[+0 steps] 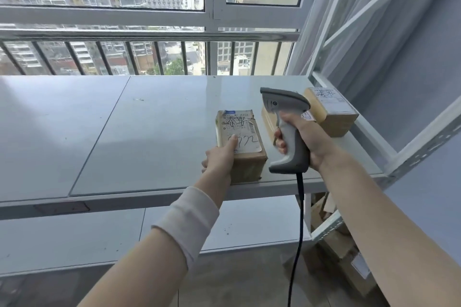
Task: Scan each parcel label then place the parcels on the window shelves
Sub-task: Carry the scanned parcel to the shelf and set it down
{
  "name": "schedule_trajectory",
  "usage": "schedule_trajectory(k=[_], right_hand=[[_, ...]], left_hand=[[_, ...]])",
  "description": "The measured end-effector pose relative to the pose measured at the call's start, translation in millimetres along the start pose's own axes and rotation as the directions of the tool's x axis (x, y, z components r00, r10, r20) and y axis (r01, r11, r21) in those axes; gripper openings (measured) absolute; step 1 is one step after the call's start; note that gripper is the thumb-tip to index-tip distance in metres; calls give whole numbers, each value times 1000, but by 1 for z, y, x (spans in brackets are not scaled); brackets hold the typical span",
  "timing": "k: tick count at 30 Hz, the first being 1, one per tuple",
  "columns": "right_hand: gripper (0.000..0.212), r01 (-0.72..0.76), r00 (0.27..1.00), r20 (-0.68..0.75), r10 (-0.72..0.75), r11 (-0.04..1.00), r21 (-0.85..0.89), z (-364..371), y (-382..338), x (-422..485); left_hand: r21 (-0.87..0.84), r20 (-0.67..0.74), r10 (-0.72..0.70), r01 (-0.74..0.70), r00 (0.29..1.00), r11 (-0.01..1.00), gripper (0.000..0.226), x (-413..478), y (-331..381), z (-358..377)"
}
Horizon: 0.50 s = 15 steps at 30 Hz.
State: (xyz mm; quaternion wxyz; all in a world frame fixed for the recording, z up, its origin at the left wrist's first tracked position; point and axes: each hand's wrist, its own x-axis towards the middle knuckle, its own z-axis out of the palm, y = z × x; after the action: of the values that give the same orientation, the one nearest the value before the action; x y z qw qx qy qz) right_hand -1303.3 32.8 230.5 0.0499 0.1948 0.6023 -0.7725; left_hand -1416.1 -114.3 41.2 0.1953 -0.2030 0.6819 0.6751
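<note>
- My left hand rests on the small brown cardboard parcel with a white, hand-marked label. The thumb lies flat across the label's near end and the fingers wrap down the parcel's left side, out of view, so I can't tell how firmly they grip.
- That parcel lies on the pale grey upper window shelf, close to its front edge. If I nudge it back toward me while letting go, I judge it could tip off onto the lower grey shelf.
- My thumb covers part of the label. If the barcode still needs reading, the thumb or the handwriting over the print could spoil the read.
- My right hand is closed fully around the handle of the grey pistol-grip barcode scanner, with a finger near the trigger. The scanner head points away, toward the window, not at the label, so a pull now would likely read nothing, or catch the wrong label.
- Two more parcels sit just behind the scanner: a tan taped cardboard box with a white label in the shelf's right corner, and another tan parcel largely hidden by the scanner. A stray beam could log one of them twice.
- The scanner's black cable hangs down past the shelf's front edge. If it snags there, I expect it to jerk the scanner or drag across the near parcel.
- A swing of the scanner to the right could knock the corner box against the white metal shelf frame.
</note>
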Motion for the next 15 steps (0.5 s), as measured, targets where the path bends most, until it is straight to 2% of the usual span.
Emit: schedule_trajectory(k=[7, 9, 10, 13, 15], right_hand=[[24, -26, 999, 31, 26, 1000, 8, -8, 3, 10], [24, -21, 999, 32, 20, 1000, 11, -10, 2, 10], [25, -18, 999, 27, 18, 1000, 7, -11, 2, 10], [27, -8, 1000, 5, 8, 1000, 7, -15, 1, 8], [26, 5, 1000, -3, -5, 1000, 17, -18, 0, 7]], left_hand=[[1, 7, -15, 15, 1000, 1000, 133, -21, 20, 2], [-7, -1, -30, 30, 1000, 1000, 136, -58, 38, 2], [1, -11, -15, 15, 1000, 1000, 130, -80, 48, 2], [127, -51, 133, -126, 990, 984, 97, -117, 59, -2], [263, -35, 369, -348, 929, 900, 83, -133, 60, -13]])
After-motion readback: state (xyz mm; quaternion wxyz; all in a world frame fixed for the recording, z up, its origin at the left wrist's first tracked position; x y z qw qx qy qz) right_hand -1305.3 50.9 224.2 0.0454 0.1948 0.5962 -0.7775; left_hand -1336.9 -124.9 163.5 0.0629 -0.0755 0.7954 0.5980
